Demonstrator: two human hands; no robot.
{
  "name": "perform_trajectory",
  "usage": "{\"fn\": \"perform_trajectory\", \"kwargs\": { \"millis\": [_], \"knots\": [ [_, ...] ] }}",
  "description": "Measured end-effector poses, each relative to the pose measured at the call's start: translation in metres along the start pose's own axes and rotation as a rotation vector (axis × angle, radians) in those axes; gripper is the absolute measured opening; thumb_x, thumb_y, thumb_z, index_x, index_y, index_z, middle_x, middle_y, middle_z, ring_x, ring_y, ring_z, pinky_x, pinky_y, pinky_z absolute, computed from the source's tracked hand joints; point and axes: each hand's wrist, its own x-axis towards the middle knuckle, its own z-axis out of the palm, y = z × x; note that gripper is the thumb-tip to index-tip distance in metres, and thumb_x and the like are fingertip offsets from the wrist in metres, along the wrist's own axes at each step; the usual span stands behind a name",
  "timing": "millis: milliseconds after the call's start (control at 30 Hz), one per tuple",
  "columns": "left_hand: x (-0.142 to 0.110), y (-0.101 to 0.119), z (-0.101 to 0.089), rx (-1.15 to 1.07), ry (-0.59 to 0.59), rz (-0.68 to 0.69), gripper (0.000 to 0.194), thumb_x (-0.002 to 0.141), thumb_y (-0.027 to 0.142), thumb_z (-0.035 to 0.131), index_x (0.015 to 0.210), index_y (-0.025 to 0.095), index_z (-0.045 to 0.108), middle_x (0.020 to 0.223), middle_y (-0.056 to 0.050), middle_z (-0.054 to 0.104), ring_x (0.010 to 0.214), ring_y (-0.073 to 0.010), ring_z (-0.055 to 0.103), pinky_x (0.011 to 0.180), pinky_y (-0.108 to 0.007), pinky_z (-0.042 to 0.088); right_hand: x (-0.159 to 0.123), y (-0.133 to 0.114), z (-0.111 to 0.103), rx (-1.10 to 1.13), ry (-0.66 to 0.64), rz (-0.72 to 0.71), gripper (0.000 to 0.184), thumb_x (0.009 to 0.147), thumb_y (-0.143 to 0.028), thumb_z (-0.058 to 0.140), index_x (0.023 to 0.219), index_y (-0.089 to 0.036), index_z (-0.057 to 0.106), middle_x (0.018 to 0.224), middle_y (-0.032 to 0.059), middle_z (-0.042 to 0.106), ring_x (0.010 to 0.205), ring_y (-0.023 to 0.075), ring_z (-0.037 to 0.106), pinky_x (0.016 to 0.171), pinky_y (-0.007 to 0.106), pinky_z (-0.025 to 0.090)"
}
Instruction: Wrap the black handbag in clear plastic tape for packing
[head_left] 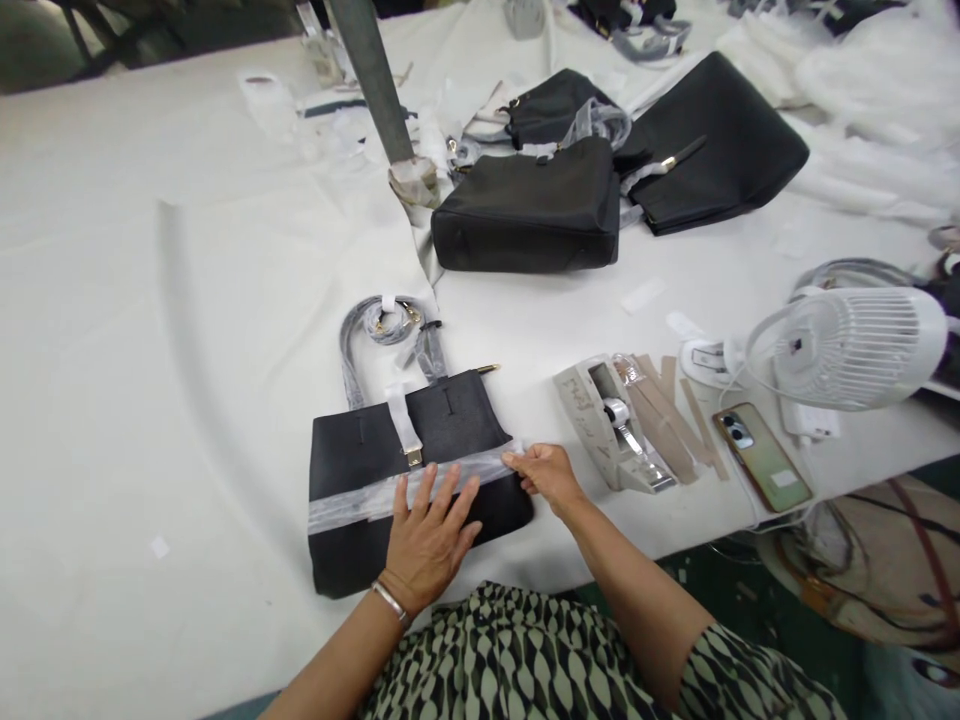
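A black handbag (352, 460) lies flat on the white table near the front edge, its wrapped handles (367, 330) pointing away from me. A band of white protective film (345, 508) runs across its front. My left hand (429, 540) rests flat on the bag and the film, fingers spread. My right hand (546, 472) pinches the right end of the film at the bag's right edge.
A tape dispenser (611, 425) with strips of brown tape stands just right of my right hand. A phone (761, 455) and a white desk fan (847, 345) lie further right. More black bags (529, 210) and a grey post (371, 75) are behind.
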Motion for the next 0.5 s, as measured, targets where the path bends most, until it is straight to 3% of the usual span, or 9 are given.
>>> {"fn": "perform_trajectory", "kwargs": {
  "millis": [100,167,300,500],
  "knots": [
    [0.017,-0.005,0.01,-0.024,-0.135,0.119,0.064,0.085,0.052,0.052,0.142,0.041,0.025,0.148,0.001,0.036,0.139,-0.0317,0.023,0.114,-0.057,0.005,0.0,0.0,-0.002,0.017,-0.022,0.01,0.042,0.057,-0.047,0.077,0.055,-0.018,0.046,0.046,-0.0029,0.055,0.039,0.0086,0.05,0.034,0.018,0.036],
    [0.025,-0.005,0.018,-0.035,-0.18,0.102,0.066,0.084,0.055,0.051,0.142,0.04,0.024,0.149,0.001,0.034,0.138,-0.0324,0.024,0.113,-0.057,0.007,0.001,0.0,-0.003,0.027,-0.046,0.018,0.042,0.058,-0.048,0.076,0.055,-0.018,0.047,0.048,-0.0019,0.057,0.039,0.0088,0.051,0.035,0.018,0.038],
    [0.03,0.0,0.029,-0.036,-0.176,0.0,0.068,0.084,0.057,0.05,0.143,0.04,0.022,0.15,0.0,0.032,0.136,-0.0365,0.025,0.11,-0.061,0.008,0.004,0.001,-0.008,0.033,-0.106,0.025,0.041,0.064,-0.05,0.073,0.057,-0.017,0.05,0.052,0.0002,0.06,0.041,0.0095,0.053,0.037,0.018,0.041],
    [0.028,0.006,0.04,-0.006,-0.135,-0.021,0.069,0.081,0.056,0.054,0.142,0.038,0.027,0.15,-0.003,0.032,0.137,-0.0397,0.021,0.109,-0.062,0.011,0.005,0.001,-0.011,0.023,-0.164,0.002,0.038,0.071,-0.05,0.065,0.059,-0.016,0.052,0.056,0.0003,0.061,0.041,0.0095,0.054,0.037,0.019,0.041]
  ]
}}
